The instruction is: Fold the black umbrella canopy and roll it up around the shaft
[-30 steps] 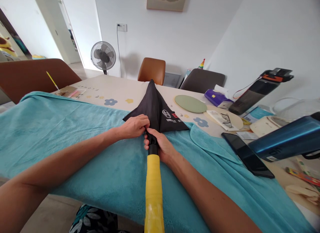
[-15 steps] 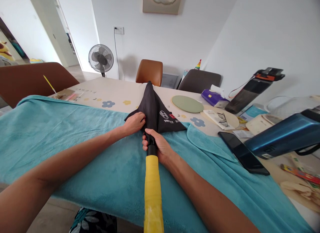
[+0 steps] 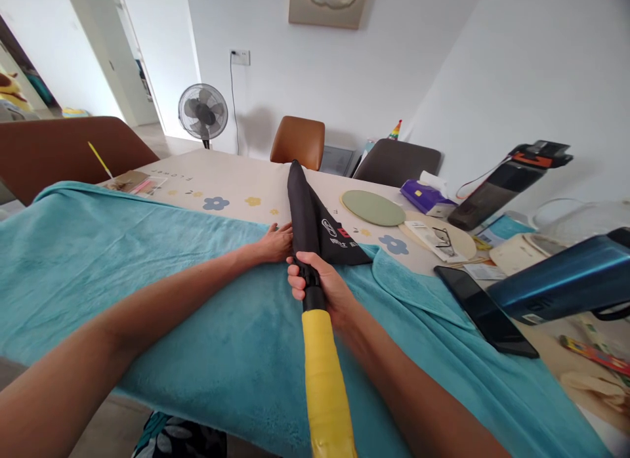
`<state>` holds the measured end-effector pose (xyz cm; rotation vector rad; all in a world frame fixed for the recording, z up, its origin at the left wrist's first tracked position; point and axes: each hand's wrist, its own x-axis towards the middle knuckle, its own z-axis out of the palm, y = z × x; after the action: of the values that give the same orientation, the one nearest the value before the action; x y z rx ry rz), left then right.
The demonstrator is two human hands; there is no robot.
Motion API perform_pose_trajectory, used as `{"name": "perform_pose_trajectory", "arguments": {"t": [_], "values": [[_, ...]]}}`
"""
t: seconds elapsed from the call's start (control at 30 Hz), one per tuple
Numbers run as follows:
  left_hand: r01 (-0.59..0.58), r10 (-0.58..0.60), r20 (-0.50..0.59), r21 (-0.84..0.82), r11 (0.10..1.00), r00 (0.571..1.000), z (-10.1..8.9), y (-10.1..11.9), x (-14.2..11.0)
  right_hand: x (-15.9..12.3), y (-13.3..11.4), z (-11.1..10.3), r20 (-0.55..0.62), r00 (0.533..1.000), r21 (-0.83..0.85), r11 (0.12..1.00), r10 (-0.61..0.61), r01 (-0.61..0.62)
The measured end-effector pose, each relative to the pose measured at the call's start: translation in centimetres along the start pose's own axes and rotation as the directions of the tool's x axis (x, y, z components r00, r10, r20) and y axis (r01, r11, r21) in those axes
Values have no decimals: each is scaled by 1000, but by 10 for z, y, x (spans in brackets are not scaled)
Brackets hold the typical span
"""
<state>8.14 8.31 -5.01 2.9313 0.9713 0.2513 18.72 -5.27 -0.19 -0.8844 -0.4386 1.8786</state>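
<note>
A black folded umbrella (image 3: 309, 215) with a yellow handle (image 3: 325, 386) lies along the table over a teal towel (image 3: 147, 261). My right hand (image 3: 317, 284) is wrapped round the black shaft just above the yellow handle. My left hand (image 3: 276, 241) rests against the left side of the canopy, its fingers pressed to the cloth and partly tucked under it. The canopy's left flap is folded in; a flap with a white logo sticks out to the right.
To the right lie a black phone (image 3: 485, 310), a blue metallic object (image 3: 561, 281), glasses on paper (image 3: 440, 238), a green round mat (image 3: 373, 207) and a purple tissue pack (image 3: 426, 194). Chairs (image 3: 298, 140) and a fan (image 3: 203, 112) stand beyond the table.
The left flap of the canopy has been folded in against the shaft. My left hand moved from pinching the cloth to lying along its side. The handle swung slightly right.
</note>
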Motion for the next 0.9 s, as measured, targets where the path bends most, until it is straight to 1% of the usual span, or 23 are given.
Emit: {"name": "perform_pose_trajectory", "arguments": {"t": [0.17, 0.27, 0.37, 0.43, 0.47, 0.5, 0.57, 0.63, 0.67, 0.7, 0.77, 0.83, 0.9], "values": [[-31, 30, 53, 20, 999, 998, 1, 0, -5, -3, 11, 6, 3, 998, -7, 998, 58, -58], [-63, 61, 93, 21, 998, 994, -3, -4, -7, 0, 14, 2, 2, 998, -15, 998, 59, -59], [-68, 67, 161, 0, 998, 985, -15, -12, -8, 5, 12, -7, 9, 999, -23, 998, 53, -53], [-18, 24, 188, -34, 999, 982, -27, -20, -8, 8, 11, -10, 5, 998, -28, 998, 56, -56], [25, -16, 185, -47, 999, 983, -33, -23, -9, 9, 11, -10, -6, 998, -33, 998, 60, -60], [75, -65, 159, -56, 996, 985, -39, -26, -9, 10, 11, -9, -27, 997, -39, 997, 67, -68], [179, -176, 50, -72, 981, 983, -49, -29, -10, 9, 13, -6, -74, 994, -55, 995, 83, -87], [245, -257, -99, -119, 962, 961, -54, -26, -10, 9, 16, -3, -102, 991, -72, 993, 91, -98], [250, -276, -171, -157, 955, 946, -55, -22, -9, 9, 17, -2, -105, 990, -76, 992, 89, -98], [231, -274, -233, -196, 953, 933, -55, -17, -9, 9, 18, -2, -102, 991, -77, 993, 85, -93], [135, -214, -322, -251, 959, 922, -53, -3, -7, 10, 19, -3, -91, 993, -74, 994, 70, -77], [29, -123, -348, -263, 964, 929, -50, 12, -3, 12, 20, -5, -79, 995, -73, 995, 56, -61], [-23, -56, -320, -237, 971, 946, -46, 28, 6, 13, 21, -7, -64, 997, -82, 996, 37, -42]]}}
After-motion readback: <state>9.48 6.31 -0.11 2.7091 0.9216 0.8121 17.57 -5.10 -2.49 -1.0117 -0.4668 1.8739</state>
